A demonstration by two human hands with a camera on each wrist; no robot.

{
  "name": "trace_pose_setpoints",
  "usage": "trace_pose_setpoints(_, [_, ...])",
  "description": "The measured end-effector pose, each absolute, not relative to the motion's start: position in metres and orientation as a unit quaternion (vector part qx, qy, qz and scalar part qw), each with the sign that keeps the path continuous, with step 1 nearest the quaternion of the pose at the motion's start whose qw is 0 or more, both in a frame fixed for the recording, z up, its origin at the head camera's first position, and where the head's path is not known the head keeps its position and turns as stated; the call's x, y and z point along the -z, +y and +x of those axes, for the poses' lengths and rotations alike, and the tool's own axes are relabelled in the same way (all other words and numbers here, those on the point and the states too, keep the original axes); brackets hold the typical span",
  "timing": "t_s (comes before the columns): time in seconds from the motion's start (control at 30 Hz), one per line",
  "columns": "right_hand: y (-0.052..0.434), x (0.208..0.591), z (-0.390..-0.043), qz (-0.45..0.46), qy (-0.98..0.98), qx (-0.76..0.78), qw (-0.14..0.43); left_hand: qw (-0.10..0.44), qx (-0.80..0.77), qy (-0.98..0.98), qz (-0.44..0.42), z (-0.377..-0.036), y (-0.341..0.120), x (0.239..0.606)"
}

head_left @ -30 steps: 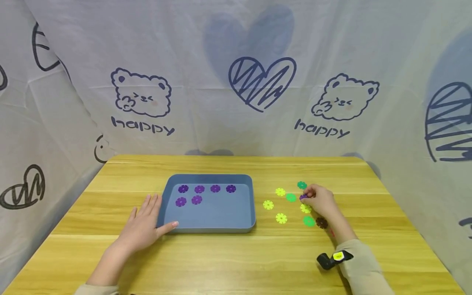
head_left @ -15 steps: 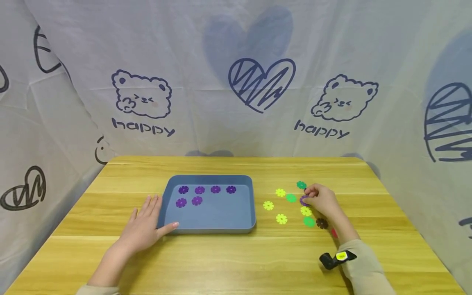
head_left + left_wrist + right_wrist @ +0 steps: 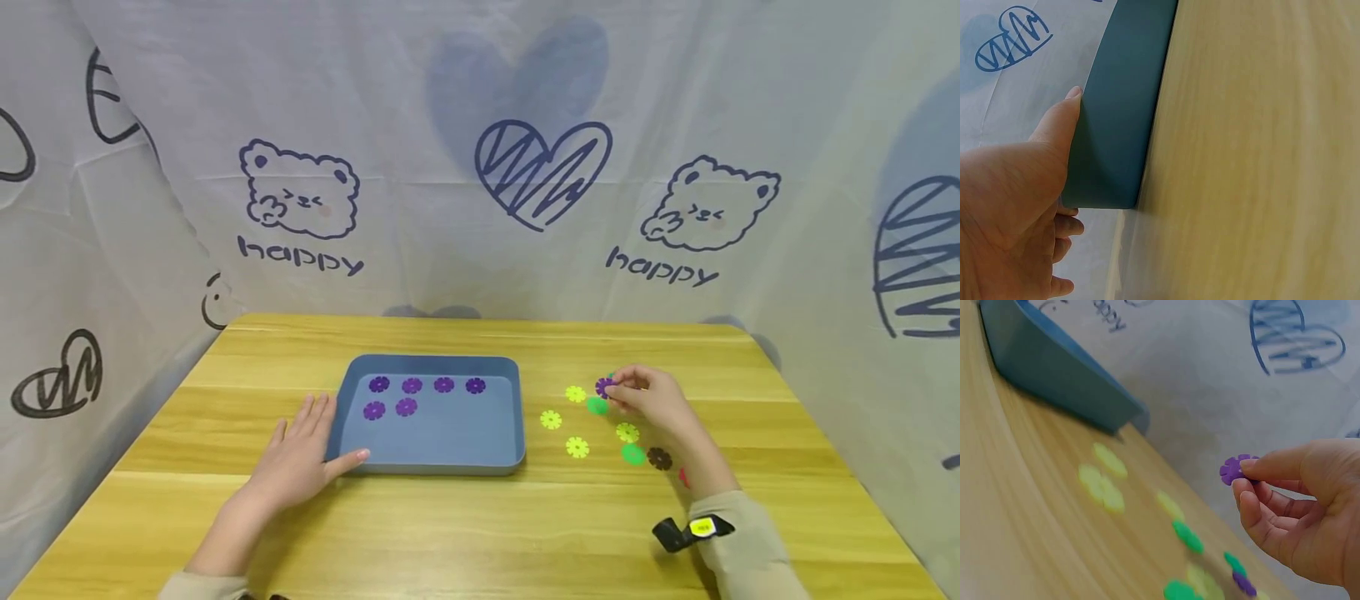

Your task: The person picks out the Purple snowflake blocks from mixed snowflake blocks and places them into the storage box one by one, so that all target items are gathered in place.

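Observation:
My right hand (image 3: pixel 658 406) pinches a purple flower-shaped plastic disc (image 3: pixel 1232 470) between thumb and fingers, raised above the table at the right. My left hand (image 3: pixel 296 458) rests against the left end of the shallow blue tray (image 3: pixel 450 437). Its fingers lie straight along the outer side, and its thumb reaches over the near left corner. Inside the tray, several purple discs (image 3: pixel 407 407) lie in two rows. On the table below my right hand, the right wrist view also shows another purple disc (image 3: pixel 1244 583), which the hand hides in the head view.
Between tray and right arm lie several yellow discs (image 3: pixel 577 447) and green discs (image 3: pixel 633 454). A black disc (image 3: pixel 660 458) and a partly hidden red piece (image 3: pixel 683 477) lie beside the right forearm. A printed cloth (image 3: pixel 420 250) hangs behind the wooden table (image 3: pixel 480 533).
My right hand has lifted the purple disc off the table and moved it slightly left and away from me. The left hand and the tray keep their places.

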State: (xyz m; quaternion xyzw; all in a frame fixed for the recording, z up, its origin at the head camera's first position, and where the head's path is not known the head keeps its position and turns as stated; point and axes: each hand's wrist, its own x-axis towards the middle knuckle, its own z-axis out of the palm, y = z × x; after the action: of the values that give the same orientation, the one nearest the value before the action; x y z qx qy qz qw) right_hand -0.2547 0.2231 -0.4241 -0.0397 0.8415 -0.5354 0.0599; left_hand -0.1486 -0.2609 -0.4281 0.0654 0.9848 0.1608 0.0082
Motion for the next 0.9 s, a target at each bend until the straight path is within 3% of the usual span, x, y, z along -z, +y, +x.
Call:
trace_pose_setpoints(0.37, [0.172,0.406,-0.255,-0.106,0.810,0.575,0.048,0.008,-0.159,0.985,0.064,-0.149,-0.261,0.428])
trace_pose_setpoints(0.9, [0.077,0.411,-0.255,-0.129,0.773,0.613,0.103,0.011,-0.160,0.985,0.060,-0.149,-0.261,0.429])
